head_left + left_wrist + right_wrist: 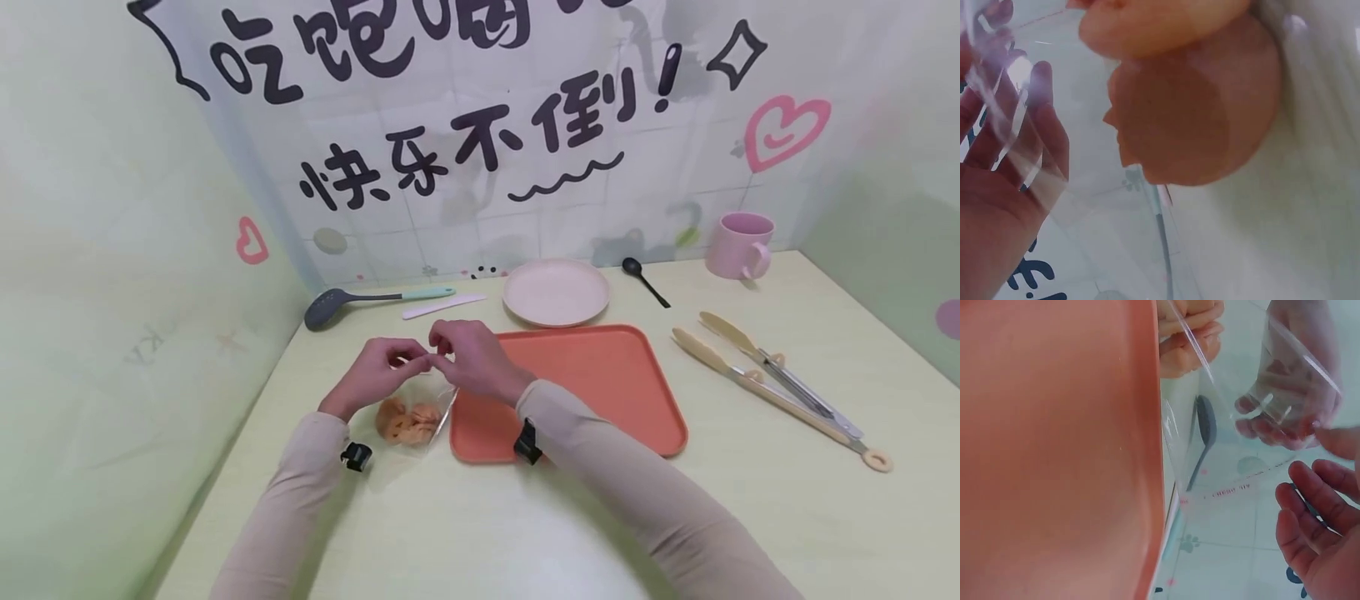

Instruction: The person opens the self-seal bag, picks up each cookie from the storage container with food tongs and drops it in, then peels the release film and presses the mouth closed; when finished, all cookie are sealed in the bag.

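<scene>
A clear plastic bag (pixel 441 385) hangs below both hands, with several orange-tan, food-like pieces (pixel 408 422) in its lower part, some rounded and one with a jagged edge. My left hand (pixel 380 367) pinches the bag's top edge between thumb and fingertips. Opposite it, my right hand (pixel 480 358) has its thumb at the same corner, while its other fingers are loosely bent and stand apart from the thumb in the right wrist view. Red print runs along the bag's upper edge there. To the right of the bag lies an orange tray (pixel 600 379), partly under the right forearm.
Along the back lie a slotted spoon (pixel 326 308), a pale knife (pixel 444 307), a pink plate (pixel 557 292) and a black spoon (pixel 645 281). A pink mug (pixel 738 246) stands at the back right. Tongs (pixel 780 383) lie right of the tray. Walls enclose the table.
</scene>
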Demonstrator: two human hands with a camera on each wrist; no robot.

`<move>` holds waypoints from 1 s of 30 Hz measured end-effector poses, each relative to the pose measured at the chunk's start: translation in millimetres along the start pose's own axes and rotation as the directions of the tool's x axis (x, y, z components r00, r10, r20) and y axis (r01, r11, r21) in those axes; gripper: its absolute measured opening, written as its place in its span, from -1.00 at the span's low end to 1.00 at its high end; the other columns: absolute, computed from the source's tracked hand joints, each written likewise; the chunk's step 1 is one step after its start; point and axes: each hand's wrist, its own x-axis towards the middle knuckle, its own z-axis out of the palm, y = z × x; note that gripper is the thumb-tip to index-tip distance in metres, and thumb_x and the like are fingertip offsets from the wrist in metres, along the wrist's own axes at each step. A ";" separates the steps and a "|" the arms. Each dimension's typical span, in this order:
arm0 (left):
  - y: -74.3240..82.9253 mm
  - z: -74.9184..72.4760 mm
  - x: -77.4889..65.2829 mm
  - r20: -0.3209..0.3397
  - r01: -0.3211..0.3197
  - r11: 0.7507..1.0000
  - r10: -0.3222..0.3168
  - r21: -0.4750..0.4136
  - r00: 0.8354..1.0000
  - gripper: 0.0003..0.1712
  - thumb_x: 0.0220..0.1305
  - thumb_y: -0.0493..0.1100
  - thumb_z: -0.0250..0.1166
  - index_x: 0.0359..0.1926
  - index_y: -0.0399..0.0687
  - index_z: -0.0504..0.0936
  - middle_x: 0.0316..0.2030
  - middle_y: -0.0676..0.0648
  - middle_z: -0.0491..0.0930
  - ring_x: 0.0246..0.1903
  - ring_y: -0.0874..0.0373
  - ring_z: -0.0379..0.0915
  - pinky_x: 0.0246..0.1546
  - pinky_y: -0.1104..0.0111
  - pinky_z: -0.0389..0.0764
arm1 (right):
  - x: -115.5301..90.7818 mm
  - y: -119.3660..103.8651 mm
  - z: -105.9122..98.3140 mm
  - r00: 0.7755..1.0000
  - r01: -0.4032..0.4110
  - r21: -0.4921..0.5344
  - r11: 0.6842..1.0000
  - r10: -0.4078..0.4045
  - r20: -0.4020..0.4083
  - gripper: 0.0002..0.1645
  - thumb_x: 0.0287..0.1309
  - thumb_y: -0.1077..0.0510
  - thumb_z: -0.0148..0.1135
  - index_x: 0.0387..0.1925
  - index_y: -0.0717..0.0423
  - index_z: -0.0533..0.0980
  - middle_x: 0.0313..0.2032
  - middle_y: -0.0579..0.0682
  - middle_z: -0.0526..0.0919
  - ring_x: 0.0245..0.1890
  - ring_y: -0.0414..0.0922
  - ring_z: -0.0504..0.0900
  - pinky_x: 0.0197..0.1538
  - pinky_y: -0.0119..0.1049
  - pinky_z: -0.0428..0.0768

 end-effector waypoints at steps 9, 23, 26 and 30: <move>6.2 6.4 1.2 -0.017 -0.042 0.999 0.042 -0.001 0.999 -0.81 0.40 -0.06 0.31 -0.10 0.02 0.77 -0.21 -0.11 0.79 -0.26 0.11 0.69 -0.18 0.31 0.66 | -2.4 9.3 -3.0 0.997 -0.057 0.017 0.998 0.056 0.052 -0.81 0.28 0.20 0.31 -0.10 0.13 0.56 -0.31 -0.03 0.71 -0.29 -0.14 0.64 -0.18 -0.35 0.60; 6.8 10.0 5.8 -0.011 -0.015 0.998 0.014 -0.053 1.000 -0.77 0.46 -0.05 0.23 -0.21 -0.01 0.77 -0.32 -0.05 0.78 -0.24 -0.09 0.67 -0.24 0.39 0.63 | -0.8 9.4 1.8 0.998 -0.061 0.090 0.994 0.059 0.022 -0.86 0.34 0.28 0.18 -0.09 0.15 0.55 -0.37 0.03 0.74 -0.40 -0.19 0.64 -0.30 -0.42 0.60; 5.7 9.9 6.2 -0.010 -0.014 0.997 0.013 -0.080 1.000 -0.79 0.43 -0.06 0.26 -0.18 -0.05 0.76 -0.32 -0.09 0.78 -0.25 -0.07 0.68 -0.26 0.42 0.63 | -1.0 14.1 -0.8 0.985 -0.175 0.314 0.933 0.167 0.054 -0.84 0.37 0.35 0.10 -0.06 0.20 0.52 -0.36 0.15 0.76 -0.39 -0.12 0.69 -0.32 -0.43 0.61; 5.3 9.4 5.3 -0.017 -0.010 0.994 0.008 -0.108 1.000 -0.81 0.41 -0.10 0.29 -0.16 -0.10 0.76 -0.33 -0.14 0.77 -0.30 0.01 0.66 -0.32 0.43 0.62 | -2.8 17.3 -1.3 0.980 -0.195 0.373 0.907 0.198 0.030 -0.89 0.35 0.35 0.13 -0.12 0.19 0.50 -0.35 0.15 0.74 -0.35 -0.06 0.70 -0.35 -0.43 0.58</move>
